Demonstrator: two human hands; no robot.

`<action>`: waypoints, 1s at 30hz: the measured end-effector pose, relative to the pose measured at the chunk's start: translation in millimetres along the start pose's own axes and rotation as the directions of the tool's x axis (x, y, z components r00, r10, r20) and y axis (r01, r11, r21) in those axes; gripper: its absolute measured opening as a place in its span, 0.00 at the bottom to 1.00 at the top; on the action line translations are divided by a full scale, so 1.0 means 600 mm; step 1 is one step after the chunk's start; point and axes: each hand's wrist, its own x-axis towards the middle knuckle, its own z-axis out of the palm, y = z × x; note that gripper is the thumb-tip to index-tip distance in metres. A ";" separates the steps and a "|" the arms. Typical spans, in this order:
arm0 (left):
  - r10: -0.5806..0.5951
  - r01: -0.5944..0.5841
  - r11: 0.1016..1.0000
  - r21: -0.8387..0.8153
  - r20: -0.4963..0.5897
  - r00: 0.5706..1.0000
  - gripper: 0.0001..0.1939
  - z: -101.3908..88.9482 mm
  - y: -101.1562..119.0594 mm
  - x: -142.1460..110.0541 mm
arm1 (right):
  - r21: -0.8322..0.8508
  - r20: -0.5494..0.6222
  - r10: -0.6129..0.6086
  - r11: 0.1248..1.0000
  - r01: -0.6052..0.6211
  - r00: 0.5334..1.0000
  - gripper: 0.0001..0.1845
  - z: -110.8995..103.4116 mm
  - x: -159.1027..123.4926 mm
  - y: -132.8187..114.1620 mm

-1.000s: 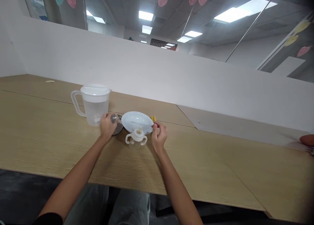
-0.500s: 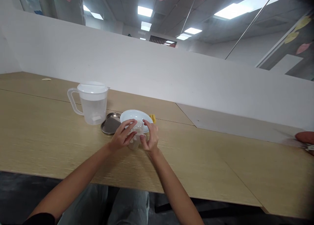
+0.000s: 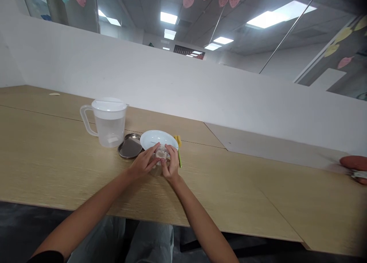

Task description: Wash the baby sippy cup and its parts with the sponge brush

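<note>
My left hand [image 3: 142,164] and my right hand [image 3: 171,166] meet at the middle of the table, fingertips closed around the sides of a clear domed lid [image 3: 162,152]. Right beneath it a clear plastic cup [image 3: 156,170] stands on the tabletop, mostly covered by my hands. Whether the lid is seated on the cup's rim, I cannot tell. Just behind my fingers lies a white oval dish [image 3: 151,137].
Left of the dish sits a shallow metal tray [image 3: 130,146], and beyond it a lidded translucent pitcher [image 3: 110,127]. A yellow object [image 3: 178,140] with a green stick-like part [image 3: 180,159] lies right of the dish. A reddish-brown object [image 3: 354,163] is at the far right.
My fingers have come closer together around the lid, which now appears tilted with its top toward me. My right hand has shifted slightly left, uncovering the green part.
</note>
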 end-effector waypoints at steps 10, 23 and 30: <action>0.011 -0.011 1.000 0.007 -0.029 1.000 0.29 0.018 -0.011 -0.007 | -0.015 -0.026 -0.039 0.999 0.039 0.999 0.25 0.007 -0.007 0.006; -0.017 0.024 0.996 0.081 -0.076 0.997 0.27 0.021 -0.015 -0.011 | 0.001 -0.053 -0.096 0.995 0.096 0.994 0.24 0.012 -0.001 0.010; -0.016 0.020 0.996 0.082 -0.039 0.999 0.28 0.015 -0.014 -0.007 | -0.015 -0.066 -0.097 0.995 0.096 0.993 0.24 0.011 0.000 0.007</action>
